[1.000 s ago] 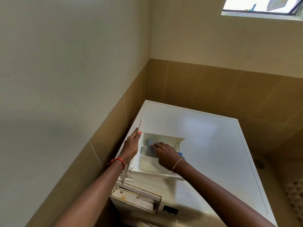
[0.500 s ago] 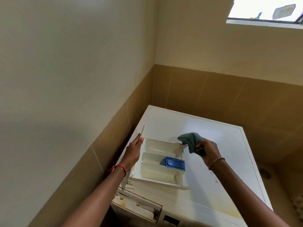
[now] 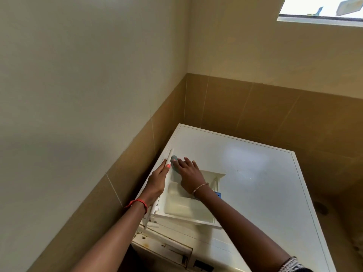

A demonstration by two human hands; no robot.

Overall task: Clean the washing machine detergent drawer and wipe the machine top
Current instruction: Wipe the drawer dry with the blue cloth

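Note:
The white detergent drawer (image 3: 188,210) lies on the left part of the white washing machine top (image 3: 255,173), its front panel standing along the left side. My left hand (image 3: 158,180) grips that front panel from outside. My right hand (image 3: 189,174) presses a grey-blue cloth (image 3: 174,161) against the inner side of the panel, at the drawer's far left corner; most of the cloth is hidden under my fingers. A blue insert (image 3: 217,194) peeks out beside my right wrist.
The machine stands in a corner with tan tiles (image 3: 245,107) behind and to the left. The empty drawer slot (image 3: 167,250) gapes at the machine's front. A window (image 3: 322,10) is high on the right. A floor drain (image 3: 321,208) lies right of the machine.
My right hand, which held the cloth up over the machine top to the right of the drawer, has come down leftward onto the drawer's far left corner. My left hand has stayed on the panel.

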